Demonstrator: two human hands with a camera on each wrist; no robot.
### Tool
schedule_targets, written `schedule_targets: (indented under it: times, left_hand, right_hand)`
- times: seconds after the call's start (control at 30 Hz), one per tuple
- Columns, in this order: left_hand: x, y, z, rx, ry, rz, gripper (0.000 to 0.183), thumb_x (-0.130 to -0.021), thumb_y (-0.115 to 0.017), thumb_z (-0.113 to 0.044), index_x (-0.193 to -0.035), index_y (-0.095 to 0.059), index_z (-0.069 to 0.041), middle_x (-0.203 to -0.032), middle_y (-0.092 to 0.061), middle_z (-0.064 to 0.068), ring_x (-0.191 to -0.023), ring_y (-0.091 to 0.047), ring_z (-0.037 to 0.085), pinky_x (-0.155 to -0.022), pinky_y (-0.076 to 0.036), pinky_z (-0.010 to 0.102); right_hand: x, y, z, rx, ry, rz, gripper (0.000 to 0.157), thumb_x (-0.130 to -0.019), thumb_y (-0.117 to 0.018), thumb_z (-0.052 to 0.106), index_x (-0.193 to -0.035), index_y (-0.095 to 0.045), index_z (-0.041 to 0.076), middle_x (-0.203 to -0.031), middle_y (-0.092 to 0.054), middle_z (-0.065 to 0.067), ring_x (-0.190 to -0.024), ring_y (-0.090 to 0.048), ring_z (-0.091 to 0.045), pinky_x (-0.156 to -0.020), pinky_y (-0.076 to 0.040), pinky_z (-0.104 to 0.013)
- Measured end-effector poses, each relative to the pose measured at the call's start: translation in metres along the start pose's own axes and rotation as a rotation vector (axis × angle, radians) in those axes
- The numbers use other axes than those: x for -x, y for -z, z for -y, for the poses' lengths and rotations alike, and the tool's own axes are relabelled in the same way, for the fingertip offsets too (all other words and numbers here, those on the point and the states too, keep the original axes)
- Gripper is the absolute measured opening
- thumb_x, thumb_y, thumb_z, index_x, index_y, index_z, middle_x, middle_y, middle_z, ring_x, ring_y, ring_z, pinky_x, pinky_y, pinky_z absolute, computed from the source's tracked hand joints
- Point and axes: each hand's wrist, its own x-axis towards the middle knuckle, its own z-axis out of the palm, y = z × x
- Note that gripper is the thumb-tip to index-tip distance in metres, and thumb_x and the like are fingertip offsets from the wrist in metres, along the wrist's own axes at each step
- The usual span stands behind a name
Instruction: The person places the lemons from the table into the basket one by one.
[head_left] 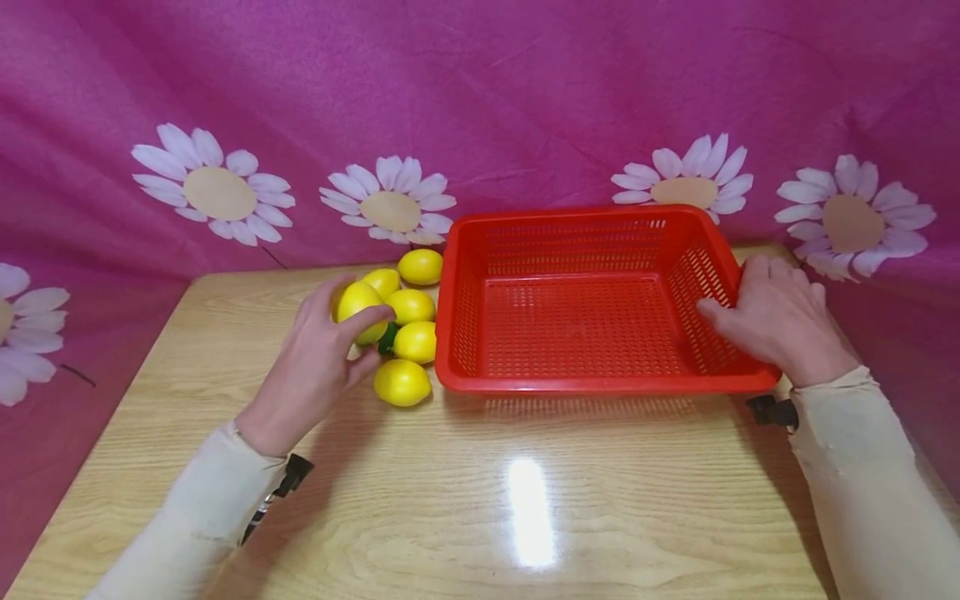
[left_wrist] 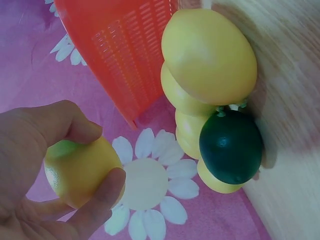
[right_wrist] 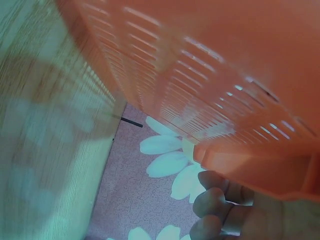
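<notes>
Pinching a lemon [head_left: 357, 302] centre-left, our left fingers [left_wrist: 108, 194] need gentle pressure; our right fingers [right_wrist: 209, 202] grip the red basket [head_left: 607, 386] mid-right.

Beyond the left hand [head_left: 307, 358] and the right hand [head_left: 783, 312] hangs a magenta cloth [head_left: 510, 100], printed with large white daisies [head_left: 220, 193] with beige centres; it also shows outside each hand. Beneath both hands lies a pale wood-grain table [head_left: 390, 517]. On its glossy top, between and nearer than the hands, shines a white reflection [head_left: 531, 512].
</notes>
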Motion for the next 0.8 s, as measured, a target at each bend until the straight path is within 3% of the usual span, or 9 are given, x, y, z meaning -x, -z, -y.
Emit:
schedule_targets:
  times: [0.33, 0.8]
  left_hand:
    - [-0.007, 0.001, -0.007, -0.018, -0.027, 0.004, 0.044, -0.082, -0.085, -0.004, -0.122, -0.073, -0.017, -0.15, -0.045, 0.027, -0.138, -0.044, 0.045, -0.103, -0.054, 0.064]
    - [-0.025, -0.003, -0.027, -0.022, -0.136, 0.026, 0.051, -0.08, -0.087, -0.004, -0.128, -0.073, -0.017, -0.15, -0.048, 0.025, -0.142, -0.043, 0.043, -0.101, -0.057, 0.059]
  right_hand:
    - [0.0, 0.0, 0.0, 0.013, 0.011, -0.005, 0.055, -0.092, -0.067, 0.038, -0.109, -0.047, -0.01, -0.099, -0.051, -0.029, -0.086, -0.049, -0.044, -0.074, -0.036, -0.055]
    - [0.001, 0.0, -0.001, 0.015, 0.009, -0.012, 0.054, -0.093, -0.066, 0.039, -0.108, -0.047, -0.009, -0.099, -0.051, -0.029, -0.087, -0.048, -0.046, -0.074, -0.036, -0.055]
